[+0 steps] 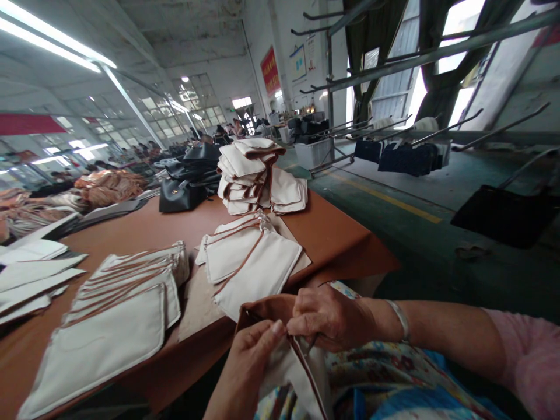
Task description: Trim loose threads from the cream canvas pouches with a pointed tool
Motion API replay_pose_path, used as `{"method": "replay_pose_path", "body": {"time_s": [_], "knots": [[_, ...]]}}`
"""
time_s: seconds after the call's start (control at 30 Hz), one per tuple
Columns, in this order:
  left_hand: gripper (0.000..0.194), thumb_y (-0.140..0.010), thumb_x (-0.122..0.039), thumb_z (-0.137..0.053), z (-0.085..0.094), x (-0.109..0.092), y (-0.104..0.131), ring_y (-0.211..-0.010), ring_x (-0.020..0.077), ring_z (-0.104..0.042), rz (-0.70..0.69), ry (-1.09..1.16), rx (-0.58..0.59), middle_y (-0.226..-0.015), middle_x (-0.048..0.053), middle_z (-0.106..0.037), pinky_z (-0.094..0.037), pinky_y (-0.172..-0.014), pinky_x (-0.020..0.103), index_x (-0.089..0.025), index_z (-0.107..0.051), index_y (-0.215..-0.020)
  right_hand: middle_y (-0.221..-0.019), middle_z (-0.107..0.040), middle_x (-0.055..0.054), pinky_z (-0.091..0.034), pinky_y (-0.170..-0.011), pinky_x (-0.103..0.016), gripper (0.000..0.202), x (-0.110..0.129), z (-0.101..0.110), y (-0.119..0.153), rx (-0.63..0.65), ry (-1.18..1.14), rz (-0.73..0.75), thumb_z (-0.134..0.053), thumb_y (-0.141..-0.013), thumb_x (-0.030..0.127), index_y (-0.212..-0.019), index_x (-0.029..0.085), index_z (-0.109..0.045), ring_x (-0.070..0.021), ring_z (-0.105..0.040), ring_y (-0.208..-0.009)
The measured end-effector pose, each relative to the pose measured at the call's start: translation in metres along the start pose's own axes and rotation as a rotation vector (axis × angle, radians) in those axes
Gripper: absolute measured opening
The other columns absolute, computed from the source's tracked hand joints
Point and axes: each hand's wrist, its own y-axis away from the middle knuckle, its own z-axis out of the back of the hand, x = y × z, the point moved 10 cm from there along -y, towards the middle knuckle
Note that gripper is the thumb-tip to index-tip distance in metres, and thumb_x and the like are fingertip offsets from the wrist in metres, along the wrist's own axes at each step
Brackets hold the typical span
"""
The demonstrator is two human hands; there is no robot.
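Over my lap, a white fabric bag piece (pixel 301 379) with brown trim and a brown lining is held up at its edge. My left hand (pixel 258 350) pinches that edge between thumb and fingers. Close beside it, my right hand (pixel 326 318) is closed on the same edge, fingertips nearly touching the left thumb. Whether a small tool sits inside the right fingers cannot be made out. Just beyond my hands, white panels with brown edging (pixel 262 265) lie overlapped on the table. A row of similar white pieces (pixel 118 326) is fanned out to the left.
A brown-covered table (pixel 341 227) spreads ahead, its corner pointing right. Stacked on it are folded white pieces (pixel 249 175), black bags (pixel 179 192) and bundled tan pieces (pixel 109 186). White sheets (pixel 35 274) lie far left. A metal rack (pixel 394 67) with dark pieces stands right.
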Motion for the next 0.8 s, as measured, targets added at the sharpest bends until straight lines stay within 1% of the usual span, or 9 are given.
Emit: {"method": "replay_pose_path", "body": {"time_s": [0.1, 0.2, 0.27, 0.33, 0.4, 0.47, 0.6, 0.7, 0.8], "knots": [[0.040, -0.071, -0.050, -0.076, -0.008, 0.007, 0.001, -0.050, 0.0081, -0.035, 0.073, -0.043, 0.075, -0.055, -0.003, -0.049, -0.023, -0.047, 0.020, -0.015, -0.058, -0.066, -0.070, -0.058, -0.005, -0.041, -0.061, -0.027, 0.016, 0.005, -0.002, 0.001, 0.025, 0.067, 0.034, -0.045, -0.091, 0.018, -0.083, 0.018, -0.059, -0.0158, -0.052, -0.066], [0.042, -0.077, -0.053, -0.069, -0.007, -0.010, 0.007, -0.056, 0.0095, -0.034, -0.059, -0.294, 0.069, -0.060, -0.002, -0.046, -0.023, -0.050, 0.021, -0.013, -0.061, -0.068, -0.070, -0.057, -0.004, -0.042, -0.065, -0.027, 0.014, 0.000, -0.001, 0.003, 0.041, -0.052, -0.021, -0.046, -0.090, 0.021, -0.081, 0.017, -0.056, -0.0151, -0.052, -0.067], [0.044, -0.081, -0.055, -0.063, -0.005, -0.026, 0.013, -0.058, 0.0104, -0.033, -0.166, -0.479, 0.040, -0.061, -0.002, -0.043, -0.023, -0.050, 0.022, -0.013, -0.062, -0.067, -0.075, -0.057, -0.003, -0.042, -0.066, -0.025, 0.013, -0.018, 0.001, 0.005, 0.054, -0.227, -0.193, -0.052, -0.089, 0.027, -0.088, 0.015, -0.057, -0.0133, -0.052, -0.067], [0.043, -0.084, -0.054, -0.060, -0.005, -0.034, 0.018, -0.059, 0.0111, -0.034, -0.206, -0.569, 0.025, -0.062, -0.002, -0.042, -0.025, -0.051, 0.022, -0.014, -0.061, -0.068, -0.078, -0.056, -0.002, -0.041, -0.062, -0.022, 0.024, -0.040, -0.002, 0.012, 0.102, -0.414, -0.428, -0.051, -0.092, 0.035, -0.097, 0.012, -0.057, -0.0113, -0.050, -0.067], [0.042, -0.084, -0.054, -0.059, -0.006, -0.038, 0.021, -0.059, 0.0113, -0.035, -0.203, -0.587, 0.031, -0.063, -0.003, -0.042, -0.026, -0.051, 0.021, -0.015, -0.060, -0.068, -0.078, -0.055, -0.001, -0.039, -0.060, -0.020, 0.033, -0.053, -0.007, 0.018, 0.180, -0.569, -0.602, -0.045, -0.096, 0.041, -0.098, 0.011, -0.059, -0.0098, -0.048, -0.067], [0.041, -0.084, -0.054, -0.060, -0.007, -0.041, 0.022, -0.060, 0.0117, -0.036, -0.206, -0.597, 0.037, -0.064, -0.002, -0.044, -0.028, -0.052, 0.021, -0.016, -0.060, -0.069, -0.077, -0.055, -0.001, -0.038, -0.059, -0.019, 0.041, -0.056, -0.013, 0.021, 0.266, -0.687, -0.692, -0.043, -0.097, 0.045, -0.094, 0.009, -0.063, -0.0087, -0.048, -0.066], [0.040, -0.082, -0.054, -0.062, -0.008, -0.044, 0.021, -0.057, 0.0117, -0.036, -0.225, -0.565, 0.024, -0.062, -0.003, -0.043, -0.028, -0.050, 0.021, -0.016, -0.060, -0.068, -0.069, -0.052, 0.002, -0.034, -0.052, -0.017, 0.043, -0.055, -0.028, 0.023, 0.398, -0.805, -0.789, -0.059, -0.088, 0.051, -0.089, 0.009, -0.067, -0.0064, -0.042, -0.058], [0.038, -0.083, -0.051, -0.063, -0.011, -0.052, 0.026, -0.060, 0.0134, -0.041, -0.317, -0.546, -0.021, -0.062, -0.001, -0.048, -0.033, -0.053, 0.022, -0.017, -0.060, -0.065, -0.067, -0.054, 0.003, -0.033, -0.052, -0.016, 0.031, -0.053, -0.032, 0.019, 0.360, -0.794, -0.775, -0.068, -0.082, 0.039, -0.087, 0.008, -0.069, -0.0057, -0.043, -0.059], [0.036, -0.082, -0.049, -0.064, -0.014, -0.052, 0.030, -0.059, 0.0122, -0.038, -0.348, -0.457, -0.046, -0.061, -0.002, -0.044, -0.031, -0.053, 0.022, -0.017, -0.060, -0.065, -0.062, -0.053, 0.004, -0.032, -0.048, -0.015, 0.027, -0.052, -0.035, 0.021, 0.271, -0.874, -0.832, -0.073, -0.076, 0.034, -0.080, 0.008, -0.068, -0.0046, -0.042, -0.054]]}}
